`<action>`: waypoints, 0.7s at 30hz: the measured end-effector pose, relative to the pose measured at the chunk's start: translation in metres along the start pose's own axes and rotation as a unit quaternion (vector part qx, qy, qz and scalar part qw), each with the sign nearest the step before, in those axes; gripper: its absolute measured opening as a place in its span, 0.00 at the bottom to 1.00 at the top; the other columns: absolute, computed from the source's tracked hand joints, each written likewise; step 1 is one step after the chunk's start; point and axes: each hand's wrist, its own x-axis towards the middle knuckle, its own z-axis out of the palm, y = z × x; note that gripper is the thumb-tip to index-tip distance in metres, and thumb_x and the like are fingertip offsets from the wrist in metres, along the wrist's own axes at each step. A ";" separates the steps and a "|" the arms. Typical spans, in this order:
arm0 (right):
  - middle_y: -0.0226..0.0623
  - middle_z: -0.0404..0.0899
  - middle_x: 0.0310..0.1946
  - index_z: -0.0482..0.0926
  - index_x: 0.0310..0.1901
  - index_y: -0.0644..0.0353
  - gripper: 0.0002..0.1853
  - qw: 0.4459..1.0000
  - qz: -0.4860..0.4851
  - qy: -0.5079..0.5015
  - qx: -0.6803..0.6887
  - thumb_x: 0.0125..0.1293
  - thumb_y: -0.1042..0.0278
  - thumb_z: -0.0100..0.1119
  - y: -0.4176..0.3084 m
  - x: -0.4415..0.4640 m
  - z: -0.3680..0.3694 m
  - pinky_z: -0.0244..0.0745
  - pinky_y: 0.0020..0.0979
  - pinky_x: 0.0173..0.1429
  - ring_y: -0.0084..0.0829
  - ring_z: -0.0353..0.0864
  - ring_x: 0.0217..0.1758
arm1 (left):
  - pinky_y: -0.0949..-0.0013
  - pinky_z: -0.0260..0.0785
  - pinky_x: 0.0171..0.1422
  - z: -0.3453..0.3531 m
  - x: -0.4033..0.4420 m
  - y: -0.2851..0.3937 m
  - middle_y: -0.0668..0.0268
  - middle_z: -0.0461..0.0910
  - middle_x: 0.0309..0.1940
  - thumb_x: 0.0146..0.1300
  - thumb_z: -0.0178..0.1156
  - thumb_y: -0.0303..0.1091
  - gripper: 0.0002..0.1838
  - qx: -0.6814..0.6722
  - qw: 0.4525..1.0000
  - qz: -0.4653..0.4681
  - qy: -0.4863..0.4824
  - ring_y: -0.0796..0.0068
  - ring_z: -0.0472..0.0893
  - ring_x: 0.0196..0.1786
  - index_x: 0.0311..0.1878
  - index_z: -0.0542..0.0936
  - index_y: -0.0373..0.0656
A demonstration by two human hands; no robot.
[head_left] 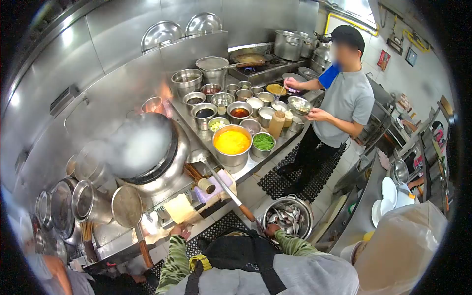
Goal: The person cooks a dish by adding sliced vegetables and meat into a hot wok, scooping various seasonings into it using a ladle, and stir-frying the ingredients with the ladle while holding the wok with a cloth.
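Note:
My right hand is closed on the near left rim of a steel bowl at my right side. Several small silvery fish lie in it. My left hand is low at the counter's front edge, fingers out and holding nothing that I can see, just below a folded yellowish cloth. Between my hands and the stove lies a long ladle, its wooden handle end close to the bowl. White smoke partly hides the large wok ahead on the left.
Many seasoning pots stand right of the wok, with a pot of yellow liquid nearest. Flame rises behind the wok. A wire strainer lies at left. A co-worker holds a small bowl. Black mats cover the floor.

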 end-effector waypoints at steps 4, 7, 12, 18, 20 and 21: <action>0.54 0.83 0.35 0.82 0.41 0.66 0.29 1.000 0.002 -0.025 0.006 0.59 0.41 0.61 0.040 0.035 0.039 0.76 0.47 0.47 0.50 0.83 0.40 | 0.50 0.72 0.53 0.036 -0.077 -0.013 0.63 0.70 0.50 0.58 0.64 0.52 0.29 0.218 0.976 0.028 0.007 0.58 0.70 0.51 0.60 0.72 0.50; 0.53 0.82 0.34 0.82 0.40 0.64 0.26 0.998 -0.052 -0.009 -0.035 0.60 0.44 0.59 0.070 0.062 0.057 0.76 0.47 0.46 0.50 0.82 0.39 | 0.60 0.70 0.61 0.021 -0.071 -0.029 0.52 0.77 0.54 0.58 0.56 0.64 0.37 0.470 0.882 0.020 0.022 0.55 0.75 0.58 0.63 0.74 0.48; 0.51 0.82 0.33 0.83 0.40 0.62 0.22 0.989 -0.134 -0.010 -0.069 0.61 0.49 0.57 0.134 0.121 0.104 0.76 0.48 0.44 0.50 0.81 0.36 | 0.55 0.67 0.65 0.013 -0.082 -0.068 0.43 0.71 0.60 0.60 0.58 0.48 0.32 0.552 0.785 0.185 0.211 0.47 0.74 0.61 0.61 0.71 0.35; 0.49 0.82 0.32 0.83 0.39 0.61 0.18 0.964 -0.242 -0.016 -0.110 0.61 0.53 0.56 0.137 0.129 0.111 0.76 0.48 0.43 0.49 0.81 0.35 | 0.46 0.59 0.65 0.054 -0.215 0.037 0.45 0.69 0.58 0.52 0.61 0.33 0.31 0.428 0.557 0.646 0.298 0.44 0.67 0.62 0.61 0.68 0.36; 0.49 0.82 0.35 0.81 0.43 0.61 0.19 0.968 -0.208 -0.032 -0.140 0.62 0.52 0.54 0.115 0.143 0.107 0.77 0.48 0.44 0.48 0.81 0.37 | 0.46 0.58 0.67 0.048 -0.223 0.072 0.46 0.64 0.63 0.51 0.63 0.36 0.36 0.493 0.586 0.544 0.344 0.44 0.64 0.66 0.64 0.66 0.38; 0.48 0.82 0.36 0.81 0.45 0.60 0.20 0.968 -0.189 -0.034 -0.160 0.62 0.51 0.54 0.103 0.148 0.105 0.77 0.48 0.44 0.48 0.81 0.38 | 0.47 0.57 0.69 0.044 -0.222 0.089 0.46 0.61 0.66 0.51 0.64 0.38 0.38 0.524 0.594 0.488 0.366 0.43 0.63 0.68 0.66 0.64 0.39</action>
